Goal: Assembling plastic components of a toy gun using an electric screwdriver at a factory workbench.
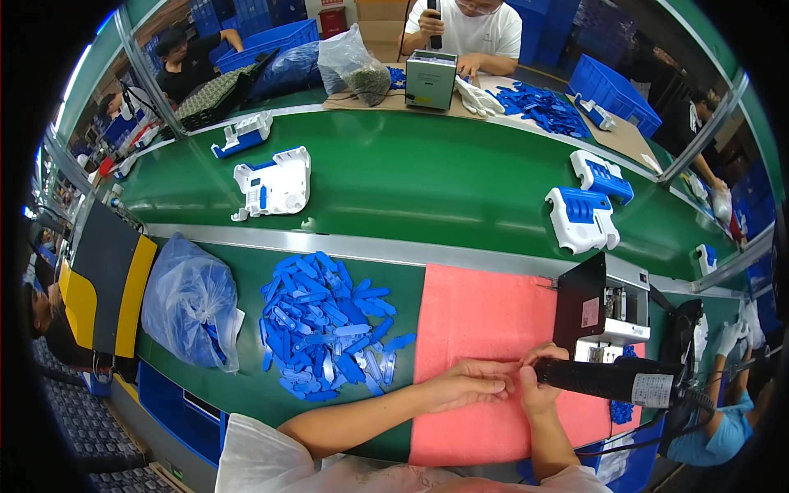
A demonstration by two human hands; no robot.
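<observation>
Head view, lower right: my right hand (538,386) wraps the black power screwdriver (612,380), while my left hand (468,384), fingers loosely curled, steadies something unseen on the pink mat (481,329).

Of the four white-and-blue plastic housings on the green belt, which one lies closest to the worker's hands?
The housing at the belt's right, nearest the black box. It lies just beyond the pink mat, where both hands meet; its neighbour sits farther back, and the other two lie far left.

Green conveyor belt (427,177) crosses the room; blue crates (612,90) stacked behind; green work surface (246,271) in front.
</observation>
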